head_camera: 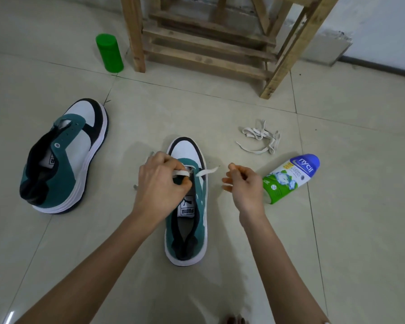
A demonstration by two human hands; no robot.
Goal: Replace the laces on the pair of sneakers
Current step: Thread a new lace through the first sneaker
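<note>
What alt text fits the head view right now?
Left hand pinches a white lace at the eyelets of a green sneaker on the floor; right hand hovers beside it, fingers curled. Second sneaker lies left, a loose lace right.

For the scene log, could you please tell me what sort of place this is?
Likely a plain indoor room, perhaps a home or storeroom: a pale tiled floor, a rough wooden stand by a white wall, and the middle sneaker set directly on the tiles.
</note>
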